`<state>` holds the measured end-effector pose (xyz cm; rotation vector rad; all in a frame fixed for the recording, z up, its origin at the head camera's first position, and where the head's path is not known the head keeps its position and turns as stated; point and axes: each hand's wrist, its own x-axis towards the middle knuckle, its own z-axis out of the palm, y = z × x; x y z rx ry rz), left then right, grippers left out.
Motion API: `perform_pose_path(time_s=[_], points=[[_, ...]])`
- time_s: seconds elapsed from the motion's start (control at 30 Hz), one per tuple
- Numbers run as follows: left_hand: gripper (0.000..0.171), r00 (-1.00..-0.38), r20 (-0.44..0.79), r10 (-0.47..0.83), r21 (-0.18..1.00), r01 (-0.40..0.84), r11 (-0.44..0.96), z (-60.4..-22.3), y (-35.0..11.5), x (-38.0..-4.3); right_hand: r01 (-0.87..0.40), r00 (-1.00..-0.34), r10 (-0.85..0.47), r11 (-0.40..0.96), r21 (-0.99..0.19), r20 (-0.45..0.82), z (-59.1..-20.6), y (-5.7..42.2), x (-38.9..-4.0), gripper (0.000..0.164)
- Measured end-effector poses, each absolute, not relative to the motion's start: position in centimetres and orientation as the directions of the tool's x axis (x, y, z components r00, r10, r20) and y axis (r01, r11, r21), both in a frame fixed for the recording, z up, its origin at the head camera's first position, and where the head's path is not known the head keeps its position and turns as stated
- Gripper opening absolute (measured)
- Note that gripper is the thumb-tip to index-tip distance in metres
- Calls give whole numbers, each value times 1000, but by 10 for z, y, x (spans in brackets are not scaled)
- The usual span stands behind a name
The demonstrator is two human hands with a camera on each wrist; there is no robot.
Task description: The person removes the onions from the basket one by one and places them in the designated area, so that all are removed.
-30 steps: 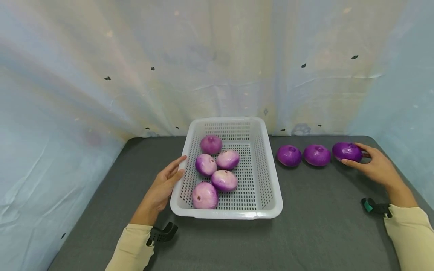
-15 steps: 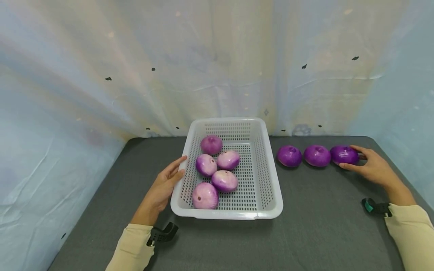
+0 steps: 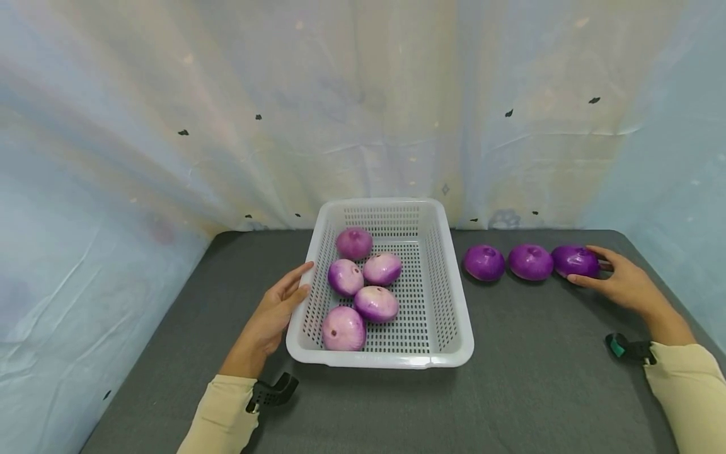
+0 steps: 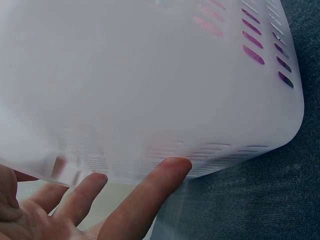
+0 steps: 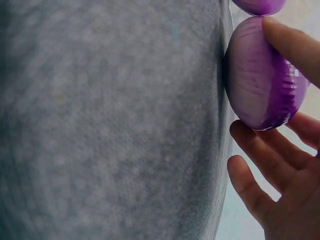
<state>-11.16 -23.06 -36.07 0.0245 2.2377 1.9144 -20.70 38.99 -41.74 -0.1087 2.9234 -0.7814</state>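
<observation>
A white perforated plastic basket (image 3: 380, 360) stands mid-table, holding several purple-and-white onions (image 3: 376, 304). My left hand (image 3: 275, 312) touches the basket's left rim with extended fingers; the left wrist view has those fingers (image 4: 150, 200) against the outer wall. Over on the right, my right hand (image 3: 626, 284) holds a purple onion (image 3: 575, 260) between thumb and fingers. This onion, the outermost of a row of three, is close to the middle onion (image 3: 530, 262). In the right wrist view, the thumb lies on one side of the held onion (image 5: 260, 75) and the fingers on the other.
The third onion of the row (image 3: 484, 262) sits nearest the basket's right wall. Dark grey cloth covers the table (image 3: 510, 391). Behind the table hangs a pale patterned curtain (image 3: 391, 113), with light blue sheeting (image 3: 74, 302) along the left side.
My right hand has shifted the outermost onion slightly left, closer to the middle onion, and then stayed nearly still. The left hand and basket hold their place.
</observation>
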Motion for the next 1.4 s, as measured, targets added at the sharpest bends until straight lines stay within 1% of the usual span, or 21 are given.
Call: perform_pose_path(time_s=[0.27,0.97,1.4], points=[[54,-982,-136,135,980,-113,165,-361,-231,-112,-28,-990,-92,866,-499,-105,-418,389,-208,97],[53,-981,-149,121,976,-126,179,-361,-230,-112,-58,-991,-109,872,-487,-78,-415,386,-208,98],[55,-981,-128,143,980,-104,169,-363,-231,-112,-105,-988,-147,877,-469,-54,-414,381,-208,95]])
